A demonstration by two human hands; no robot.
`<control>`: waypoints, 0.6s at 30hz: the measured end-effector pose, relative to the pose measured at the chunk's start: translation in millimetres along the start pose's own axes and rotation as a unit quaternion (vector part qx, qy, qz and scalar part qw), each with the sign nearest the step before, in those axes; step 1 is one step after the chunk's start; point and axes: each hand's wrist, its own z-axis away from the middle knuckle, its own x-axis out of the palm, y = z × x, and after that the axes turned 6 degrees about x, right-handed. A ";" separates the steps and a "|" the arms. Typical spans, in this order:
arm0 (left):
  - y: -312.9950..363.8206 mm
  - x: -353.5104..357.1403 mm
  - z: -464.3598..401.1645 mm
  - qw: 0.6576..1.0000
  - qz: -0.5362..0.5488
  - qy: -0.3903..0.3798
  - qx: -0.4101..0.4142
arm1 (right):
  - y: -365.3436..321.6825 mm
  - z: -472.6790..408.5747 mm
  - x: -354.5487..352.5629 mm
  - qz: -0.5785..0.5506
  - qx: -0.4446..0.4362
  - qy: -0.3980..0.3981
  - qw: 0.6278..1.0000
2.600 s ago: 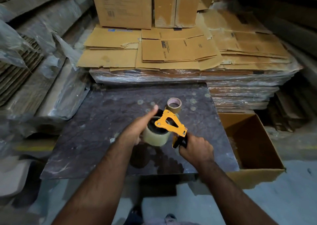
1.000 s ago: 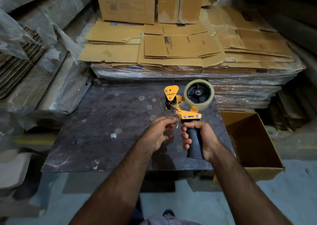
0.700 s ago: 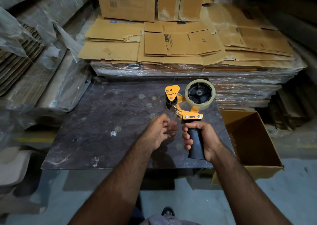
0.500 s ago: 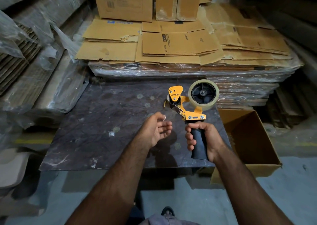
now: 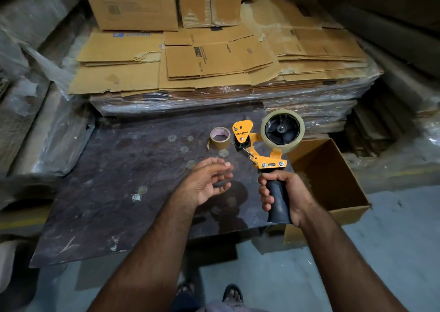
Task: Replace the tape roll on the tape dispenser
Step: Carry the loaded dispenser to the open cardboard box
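My right hand (image 5: 283,192) grips the black handle of the orange tape dispenser (image 5: 256,149), holding it upright above the dark table (image 5: 114,180). A clear tape roll (image 5: 282,130) sits on the dispenser's black wheel. A nearly used-up brown tape roll (image 5: 220,137) stands on the table just left of the dispenser's head. My left hand (image 5: 207,183) hovers left of the dispenser, palm up, fingers loosely curled and apart, holding nothing.
An open cardboard box (image 5: 333,180) sits on the floor right of the table. Wrapped stacks of flattened cartons (image 5: 214,68) rise behind the table, with plastic-covered bundles (image 5: 35,126) to the left. Grey floor (image 5: 381,252) lies below.
My left hand let go of the tape end near the dispenser's blade and drew back to the left, opening. The dispenser shifted slightly right, revealing the brown roll on the table.
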 end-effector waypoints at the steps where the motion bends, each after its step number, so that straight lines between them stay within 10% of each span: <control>1: -0.2 2.2 -1.5 1.000 -0.001 0.001 0.003 | -0.3 0.7 -2.0 -0.002 -0.003 0.004 1.000; 8: 22.8 0.4 -30.5 0.993 -0.101 -0.019 -0.056 | 5.0 6.8 -32.3 0.118 -0.051 0.119 0.985; 18: 3.3 79.6 -130.4 0.882 -0.447 -0.130 0.074 | 48.0 0.8 -94.4 0.446 -0.080 0.410 0.791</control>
